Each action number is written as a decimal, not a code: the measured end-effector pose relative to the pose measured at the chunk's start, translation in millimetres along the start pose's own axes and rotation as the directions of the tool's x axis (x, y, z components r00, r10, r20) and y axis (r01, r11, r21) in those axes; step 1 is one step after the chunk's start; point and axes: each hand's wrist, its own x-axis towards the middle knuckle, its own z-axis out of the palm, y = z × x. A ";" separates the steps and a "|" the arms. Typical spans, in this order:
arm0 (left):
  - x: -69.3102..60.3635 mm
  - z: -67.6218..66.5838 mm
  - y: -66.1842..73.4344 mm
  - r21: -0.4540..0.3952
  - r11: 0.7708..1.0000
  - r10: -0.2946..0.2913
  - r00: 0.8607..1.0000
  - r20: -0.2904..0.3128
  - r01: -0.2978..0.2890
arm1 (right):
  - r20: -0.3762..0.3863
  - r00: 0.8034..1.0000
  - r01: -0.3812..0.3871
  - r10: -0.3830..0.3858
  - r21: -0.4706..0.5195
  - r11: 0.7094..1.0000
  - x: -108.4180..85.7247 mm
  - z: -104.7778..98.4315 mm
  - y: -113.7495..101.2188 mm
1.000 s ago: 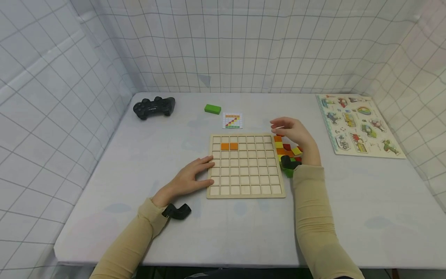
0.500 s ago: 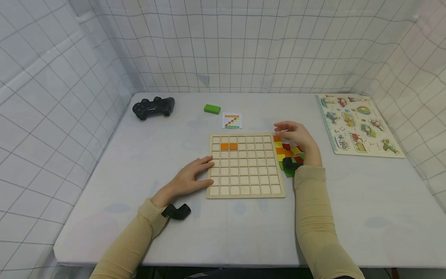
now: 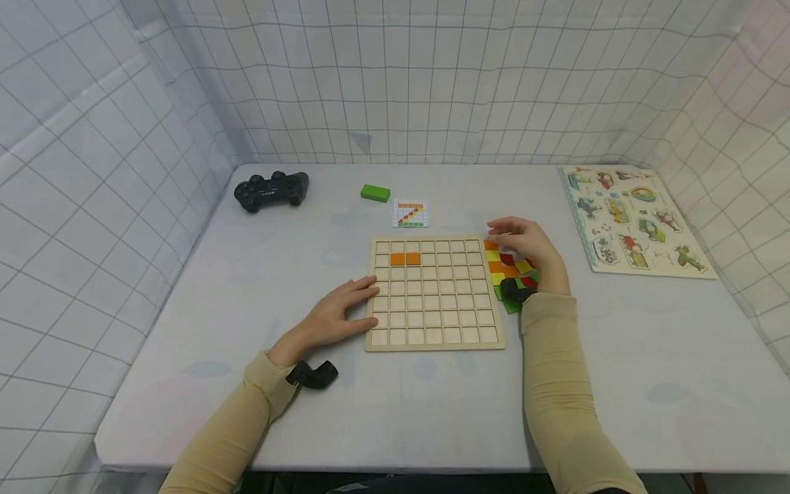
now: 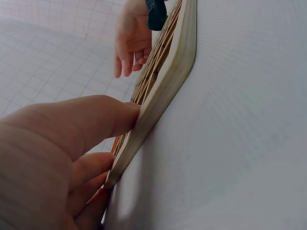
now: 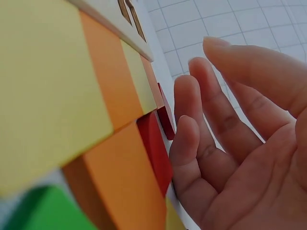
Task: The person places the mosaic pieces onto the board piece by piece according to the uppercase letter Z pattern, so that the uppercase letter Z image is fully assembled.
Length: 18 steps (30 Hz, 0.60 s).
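Note:
A wooden grid board lies on the table, with two orange square tiles side by side in its upper left cells. My left hand rests on the board's left edge. Its thumb and fingertips touch the rim. Over the pile of coloured tiles at the board's right edge hovers my right hand. In the right wrist view its fingers are loosely bent beside the orange tile and red tile, with nothing seen between them. The wrist and its black mount hide part of the pile.
Behind the board lie a small printed pattern card and a green block. A black game controller sits at the back left. At the back right is a picture puzzle board. Grid-patterned cloth walls enclose the table.
My right hand has shifted slightly right and nearer, off the board's upper right corner, and has almost stopped. The left hand stays on the board's edge.

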 end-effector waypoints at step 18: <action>-0.6 0.1 -0.2 -0.002 1.000 -0.004 1.000 0.004 0.004 | -0.022 1.000 -0.004 0.004 -0.011 1.000 12.8 -5.9 27.1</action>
